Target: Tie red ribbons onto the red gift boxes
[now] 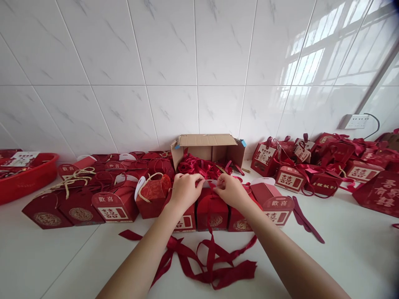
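My left hand point(187, 189) and my right hand point(231, 190) meet over the top of a red gift box point(212, 211) in the front row. My right fingertips pinch a dark red ribbon point(210, 218) at the box's top, and it hangs down the front. The left fingers are closed at the pale handle edge; what lies between them is hidden. Loose ribbon point(224, 277) lies tangled on the white counter below. Other red boxes stand on both sides, among them one with a rope handle point(153, 194) and one with a printed label point(114, 212).
Behind the row, an open cardboard carton point(207, 140) holds a heap of red ribbon point(199, 166). A red plastic basin point(28, 182) stands at left. More tied boxes point(289, 179) crowd the right. Purple-red strips point(307, 220) lie nearby. A power strip point(355, 121) is against the tiled wall.
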Tool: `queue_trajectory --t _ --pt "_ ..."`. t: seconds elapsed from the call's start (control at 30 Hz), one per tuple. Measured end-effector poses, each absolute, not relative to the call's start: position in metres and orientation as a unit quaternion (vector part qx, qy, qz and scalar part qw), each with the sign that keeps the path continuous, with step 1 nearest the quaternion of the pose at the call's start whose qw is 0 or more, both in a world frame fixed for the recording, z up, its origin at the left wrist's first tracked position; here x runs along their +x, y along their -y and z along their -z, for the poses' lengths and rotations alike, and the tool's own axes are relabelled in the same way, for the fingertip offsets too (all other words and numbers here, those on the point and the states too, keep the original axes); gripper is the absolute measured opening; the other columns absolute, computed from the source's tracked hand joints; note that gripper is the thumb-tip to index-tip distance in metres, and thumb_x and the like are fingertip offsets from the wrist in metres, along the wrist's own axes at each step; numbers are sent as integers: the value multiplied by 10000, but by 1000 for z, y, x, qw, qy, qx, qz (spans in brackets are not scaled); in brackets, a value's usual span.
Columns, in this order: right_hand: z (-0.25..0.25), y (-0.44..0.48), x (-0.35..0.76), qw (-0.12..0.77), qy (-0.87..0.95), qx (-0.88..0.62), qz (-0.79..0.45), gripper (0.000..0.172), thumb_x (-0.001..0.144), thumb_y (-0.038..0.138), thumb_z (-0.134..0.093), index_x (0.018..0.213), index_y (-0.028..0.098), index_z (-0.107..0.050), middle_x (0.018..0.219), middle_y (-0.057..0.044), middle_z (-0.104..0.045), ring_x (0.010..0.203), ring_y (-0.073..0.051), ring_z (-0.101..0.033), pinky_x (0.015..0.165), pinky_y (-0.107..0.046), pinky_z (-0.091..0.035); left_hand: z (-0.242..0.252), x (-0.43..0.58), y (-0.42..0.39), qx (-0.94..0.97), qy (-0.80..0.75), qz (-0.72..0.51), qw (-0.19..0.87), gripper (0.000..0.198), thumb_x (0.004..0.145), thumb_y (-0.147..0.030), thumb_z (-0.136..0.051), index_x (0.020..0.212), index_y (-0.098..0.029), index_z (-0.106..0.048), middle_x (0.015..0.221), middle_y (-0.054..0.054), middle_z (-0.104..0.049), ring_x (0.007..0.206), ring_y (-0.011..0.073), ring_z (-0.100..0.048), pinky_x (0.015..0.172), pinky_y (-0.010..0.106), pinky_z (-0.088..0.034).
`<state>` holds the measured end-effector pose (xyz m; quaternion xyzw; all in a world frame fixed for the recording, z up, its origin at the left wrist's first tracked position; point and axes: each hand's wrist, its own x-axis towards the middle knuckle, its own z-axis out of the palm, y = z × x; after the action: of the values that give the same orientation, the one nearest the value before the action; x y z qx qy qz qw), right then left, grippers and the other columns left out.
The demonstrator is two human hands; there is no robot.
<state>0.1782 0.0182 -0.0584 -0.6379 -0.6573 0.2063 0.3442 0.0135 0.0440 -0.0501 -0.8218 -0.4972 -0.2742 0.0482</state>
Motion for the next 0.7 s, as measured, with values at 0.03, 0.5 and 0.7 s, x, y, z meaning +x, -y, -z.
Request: queue_trajectory --t 0.03,0.5,0.7 --pt "59 -18 178 344 657 -638 -207 165 745 180 -647 737 210 -485 719 2 -644 678 -159 -579 592 -241 -359 50 13 -44 -821 498 275 47 223 888 -280 -490 868 -244 -709 811 10 -762 762 223 -667 856 405 -380" --pt "56 -20 175 339 660 -649 -169 142 772 201 -641 741 208 -503 753 6 -654 685 -154 -547 572 -242 -308 41 11 -41 -834 485 262 -10 277 894 -392 -469 896 -260 -713 885 7 -765 812 221 -663 915 418 -357" --pt "54 -17 176 340 672 -636 -168 149 760 192 -659 714 202 -518 732 7 -640 649 -138 -525 554 -237 -282 40 14 -45 -848 472 238 -51 303 914 -359 -428 927 -275 -718 1012 13 -748 959 232 -642 963 432 -317"
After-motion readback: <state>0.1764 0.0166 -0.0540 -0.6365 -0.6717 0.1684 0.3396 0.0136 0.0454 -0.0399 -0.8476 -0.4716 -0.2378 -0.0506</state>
